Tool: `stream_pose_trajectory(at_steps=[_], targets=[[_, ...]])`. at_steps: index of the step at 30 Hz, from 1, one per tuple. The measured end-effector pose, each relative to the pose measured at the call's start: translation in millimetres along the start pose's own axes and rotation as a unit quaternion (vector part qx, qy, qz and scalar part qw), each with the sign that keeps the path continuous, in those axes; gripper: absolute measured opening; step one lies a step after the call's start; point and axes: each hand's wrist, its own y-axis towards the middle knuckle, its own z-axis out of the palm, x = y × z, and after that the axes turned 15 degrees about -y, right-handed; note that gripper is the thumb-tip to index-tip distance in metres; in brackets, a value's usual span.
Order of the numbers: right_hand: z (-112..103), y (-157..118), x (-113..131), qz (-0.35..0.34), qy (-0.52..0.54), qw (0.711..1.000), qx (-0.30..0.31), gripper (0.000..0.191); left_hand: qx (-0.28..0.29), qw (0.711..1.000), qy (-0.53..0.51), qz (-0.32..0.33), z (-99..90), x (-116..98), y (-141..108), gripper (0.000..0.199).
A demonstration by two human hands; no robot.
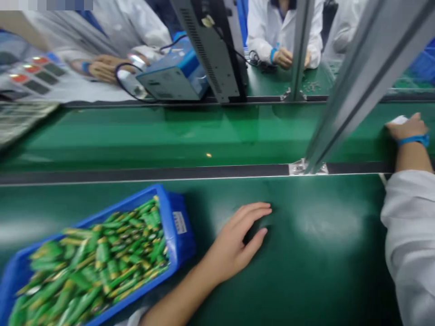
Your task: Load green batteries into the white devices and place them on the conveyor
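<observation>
On the green desk (312,253), a full blue box (181,246) stands at left, one corner near the far edge. The left hand (234,242) is half open and empty beside it. Beyond the far edge, at right, the right hand (408,128) is at a white piece (400,119); I cannot tell whether it grips. Light fingers on its sides seem best.

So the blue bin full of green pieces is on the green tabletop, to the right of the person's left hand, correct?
Not quite: the head view shows the blue bin of green pieces to the left of the left hand, on the green tabletop.
</observation>
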Motion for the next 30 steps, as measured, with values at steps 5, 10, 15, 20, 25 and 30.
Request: stream_pose_trajectory(at_steps=[5,10,15,20,25,30], targets=[[-21,-8,6,0.028,0.07,0.995,0.065,0.116,-0.008,1.0,-0.023,0.018,3.4,0,5,0.028],[-43,-80,10,-0.044,0.047,0.997,-0.044,0.11,-0.013,0.997,-0.049,0.051,8.9,3,9,0.029],[-58,-194,-7,-0.17,0.094,0.973,-0.127,0.082,-0.025,0.994,-0.055,0.086,16.4,12,14,0.036],[-83,-317,-24,-0.24,0.097,0.965,-0.047,0.098,-0.018,0.991,-0.03,0.127,24.3,14,19,0.046],[-118,-411,-4,-0.345,0.181,0.92,0.045,0.108,-0.003,0.985,0.056,0.164,27.8,8,18,0.079],[-199,-456,58,-0.476,0.3,0.826,0.022,0.059,0.019,0.984,0.106,0.145,29.3,7,20,0.068]])
